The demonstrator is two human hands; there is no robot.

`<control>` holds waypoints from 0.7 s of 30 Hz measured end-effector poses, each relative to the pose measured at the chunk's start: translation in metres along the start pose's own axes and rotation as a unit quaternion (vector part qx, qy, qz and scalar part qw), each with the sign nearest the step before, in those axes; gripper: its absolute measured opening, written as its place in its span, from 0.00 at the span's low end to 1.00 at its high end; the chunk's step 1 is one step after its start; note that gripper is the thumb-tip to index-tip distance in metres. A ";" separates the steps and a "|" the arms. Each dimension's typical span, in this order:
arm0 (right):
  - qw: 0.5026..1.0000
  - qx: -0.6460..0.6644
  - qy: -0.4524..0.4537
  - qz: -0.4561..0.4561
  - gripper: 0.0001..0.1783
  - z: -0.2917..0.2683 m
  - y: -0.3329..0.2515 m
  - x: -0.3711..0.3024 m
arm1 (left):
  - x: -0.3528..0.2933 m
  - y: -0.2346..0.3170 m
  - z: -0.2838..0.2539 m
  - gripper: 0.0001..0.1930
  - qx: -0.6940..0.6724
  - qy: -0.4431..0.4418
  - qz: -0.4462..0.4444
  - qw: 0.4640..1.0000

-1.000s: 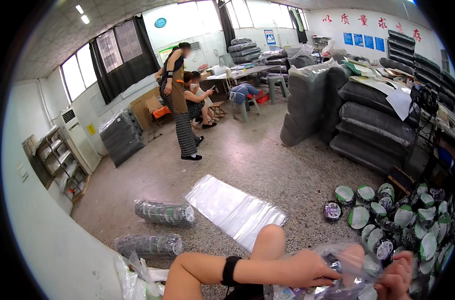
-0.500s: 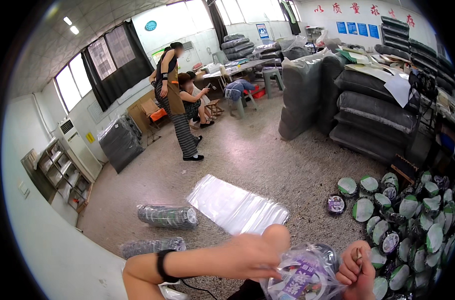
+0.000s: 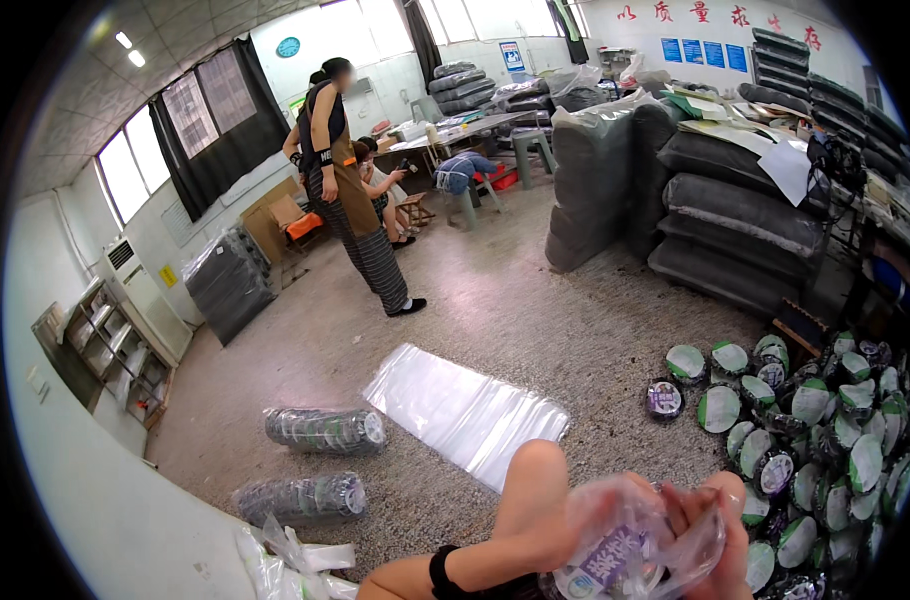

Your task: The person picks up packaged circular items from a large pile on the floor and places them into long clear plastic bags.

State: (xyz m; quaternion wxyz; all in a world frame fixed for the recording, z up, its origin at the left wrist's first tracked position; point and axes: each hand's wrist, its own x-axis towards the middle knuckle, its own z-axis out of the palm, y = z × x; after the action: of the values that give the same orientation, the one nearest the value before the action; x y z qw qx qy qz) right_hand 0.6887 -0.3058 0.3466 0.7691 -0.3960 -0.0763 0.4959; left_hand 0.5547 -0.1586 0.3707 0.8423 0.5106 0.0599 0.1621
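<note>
A clear plastic bag (image 3: pixel 615 560) with a round, purple-labelled pack inside is between my hands at the bottom of the view. My left hand (image 3: pixel 578 520), with a black band on its wrist, closes on the bag's left side, its fingers partly behind the film. On the other side my right hand (image 3: pixel 727 525) grips the bag's gathered upper edge with bent fingers. How many packs are in the bag is hidden.
Flat clear bags (image 3: pixel 465 410) lie on the floor ahead. Two wrapped rolls of packs (image 3: pixel 325 430) are at left, near crumpled plastic (image 3: pixel 285 550). Many round green-and-black packs (image 3: pixel 810 400) are heaped at right. A person (image 3: pixel 350 200) stands further off, beside a seated one.
My left hand has drawn nearer my right, and both are now at the bag's upper part. The standing person has shifted and blocks more of the seated one.
</note>
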 end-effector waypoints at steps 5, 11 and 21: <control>0.941 0.175 -0.271 0.100 0.17 0.000 -0.027 -0.002 | 0.017 -0.020 -0.011 0.17 -0.383 -0.125 -0.089 0.911; 0.975 -0.219 -0.009 0.040 0.11 0.002 -0.035 0.013 | 0.020 -0.014 -0.004 0.18 0.192 -0.257 -0.123 0.939; 0.462 -0.739 -0.386 -0.301 0.13 0.056 -0.079 0.031 | 0.023 -0.026 0.018 0.12 0.259 -0.212 -0.003 0.942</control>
State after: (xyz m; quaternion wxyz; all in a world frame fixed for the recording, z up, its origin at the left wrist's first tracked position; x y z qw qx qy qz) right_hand 0.7308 -0.2661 0.4304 0.1825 -0.5372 -0.8180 0.0946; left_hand 0.5867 -0.1771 0.3574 0.6747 0.7334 -0.0791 0.0264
